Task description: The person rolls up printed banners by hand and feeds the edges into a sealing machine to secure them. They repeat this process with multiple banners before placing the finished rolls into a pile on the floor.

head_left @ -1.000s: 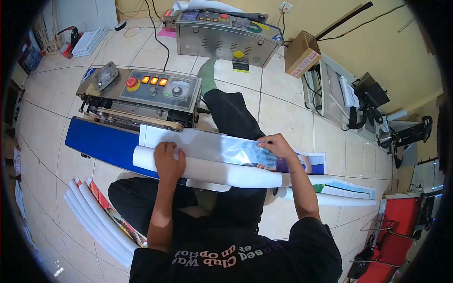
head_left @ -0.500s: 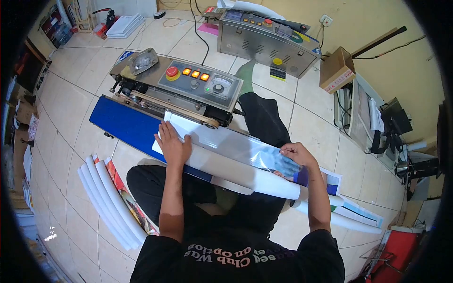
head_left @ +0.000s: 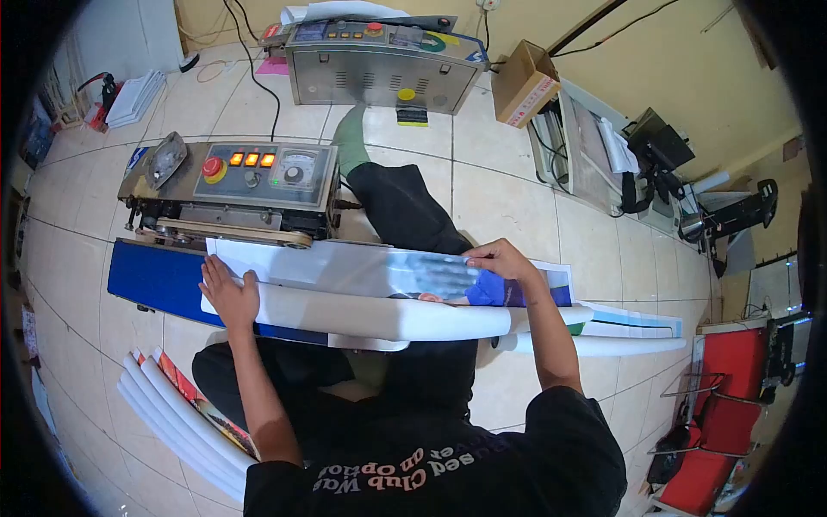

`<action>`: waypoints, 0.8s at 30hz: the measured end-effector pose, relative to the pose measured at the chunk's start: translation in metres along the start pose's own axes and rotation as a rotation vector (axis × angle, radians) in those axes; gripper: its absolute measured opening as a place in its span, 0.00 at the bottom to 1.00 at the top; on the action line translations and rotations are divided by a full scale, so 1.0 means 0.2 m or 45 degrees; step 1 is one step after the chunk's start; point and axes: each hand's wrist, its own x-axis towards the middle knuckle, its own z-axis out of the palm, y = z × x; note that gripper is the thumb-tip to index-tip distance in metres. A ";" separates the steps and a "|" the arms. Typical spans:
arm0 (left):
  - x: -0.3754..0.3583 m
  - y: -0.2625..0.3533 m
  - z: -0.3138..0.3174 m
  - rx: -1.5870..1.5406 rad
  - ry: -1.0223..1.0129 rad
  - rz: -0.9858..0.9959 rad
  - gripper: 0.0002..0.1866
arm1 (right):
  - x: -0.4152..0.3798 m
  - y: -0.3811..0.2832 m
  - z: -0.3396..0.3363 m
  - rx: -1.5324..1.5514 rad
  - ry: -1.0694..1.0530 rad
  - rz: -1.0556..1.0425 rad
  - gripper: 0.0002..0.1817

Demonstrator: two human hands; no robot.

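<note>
A printed banner sheet (head_left: 345,265), glossy white with a blue and dark picture toward its right end, lies along the blue conveyor belt (head_left: 142,274) of a band sealer (head_left: 194,189). Its near side is curled into a long white roll (head_left: 370,317). My left hand (head_left: 231,293) rests flat on the left end of the sheet and roll, fingers stretched toward the sealer. Between thumb and fingers, my right hand (head_left: 500,260) pinches the sheet's far edge near the picture. The sheet's far left edge runs close along the sealer's drive band (head_left: 250,234).
Several rolled prints (head_left: 177,414) lie on the tiles at my left; more rolled prints (head_left: 603,345) extend at right. A second sealer (head_left: 379,73) stands at the back beside a cardboard box (head_left: 525,84). Red chairs (head_left: 728,379) are at far right. My outstretched leg (head_left: 405,202) passes beside the sealer.
My view has swung to the right, so everything sits further left in it. Both hands keep their places on the sheet, the right one still pinching its edge.
</note>
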 end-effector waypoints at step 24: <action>0.18 -0.25 -0.05 0.009 -0.016 -0.035 0.46 | -0.02 0.04 -0.02 0.151 0.035 0.080 0.10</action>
